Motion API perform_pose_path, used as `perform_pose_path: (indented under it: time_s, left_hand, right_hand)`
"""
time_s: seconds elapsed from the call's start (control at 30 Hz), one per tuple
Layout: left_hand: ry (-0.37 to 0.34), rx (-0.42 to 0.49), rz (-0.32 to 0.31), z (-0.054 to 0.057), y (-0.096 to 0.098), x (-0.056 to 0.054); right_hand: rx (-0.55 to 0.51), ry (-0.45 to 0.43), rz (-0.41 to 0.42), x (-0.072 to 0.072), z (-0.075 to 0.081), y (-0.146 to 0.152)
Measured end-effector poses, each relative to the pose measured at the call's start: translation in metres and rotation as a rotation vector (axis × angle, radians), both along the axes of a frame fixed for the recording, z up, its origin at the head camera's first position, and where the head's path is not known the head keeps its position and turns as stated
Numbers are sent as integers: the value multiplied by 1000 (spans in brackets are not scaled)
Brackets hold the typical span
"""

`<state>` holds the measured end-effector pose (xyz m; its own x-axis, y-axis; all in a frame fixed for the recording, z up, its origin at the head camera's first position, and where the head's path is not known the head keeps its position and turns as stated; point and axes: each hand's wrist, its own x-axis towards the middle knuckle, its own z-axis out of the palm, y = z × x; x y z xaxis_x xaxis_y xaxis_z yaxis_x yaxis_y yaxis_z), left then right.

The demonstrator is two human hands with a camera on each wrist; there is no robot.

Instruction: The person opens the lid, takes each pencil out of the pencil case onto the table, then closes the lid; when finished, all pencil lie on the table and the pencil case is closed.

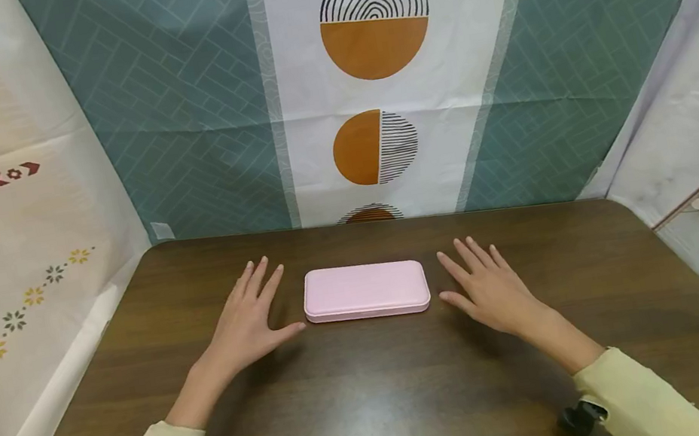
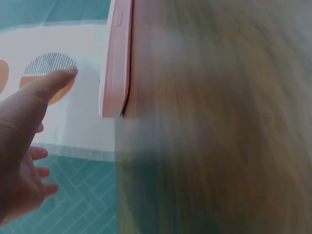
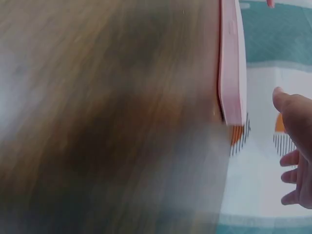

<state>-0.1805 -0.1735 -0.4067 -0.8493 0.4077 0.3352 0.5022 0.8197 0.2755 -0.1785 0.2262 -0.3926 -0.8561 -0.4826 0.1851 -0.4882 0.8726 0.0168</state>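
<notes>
A flat pink case (image 1: 365,290) with rounded corners lies closed on the brown wooden table (image 1: 378,396). To its left my left hand (image 1: 245,331) hovers with fingers spread, the thumb tip close to the case's near left corner. My right hand (image 1: 487,288) mirrors it on the other side, fingers spread and apart from the case. In the left wrist view the case (image 2: 117,63) shows its narrow side beyond the thumb of that hand (image 2: 24,146). The right wrist view has the case (image 3: 233,63) edge-on too, beside the right hand (image 3: 298,146).
Behind the table hangs a teal and white cloth (image 1: 188,106) with orange and black circle prints. A cream cloth (image 1: 14,225) with small flower patterns covers the left side. On the right is a white cloth (image 1: 696,155) with a branch print.
</notes>
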Motion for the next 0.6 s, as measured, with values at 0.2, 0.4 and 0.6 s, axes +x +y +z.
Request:
perform_pose_path:
  time_s: [0.2,0.4,0.6]
  left_hand:
    - [-185,204,-69,-9,19,-14]
    - [-335,238,-104,-21,30,-34]
    - [-526,319,-92,-31,33,-49]
  right_hand:
    - [23,13,131,-7,-4,-29]
    - [67,27,249,-14,-10,-55]
    - [81,-22,291,-22,-12,-74]
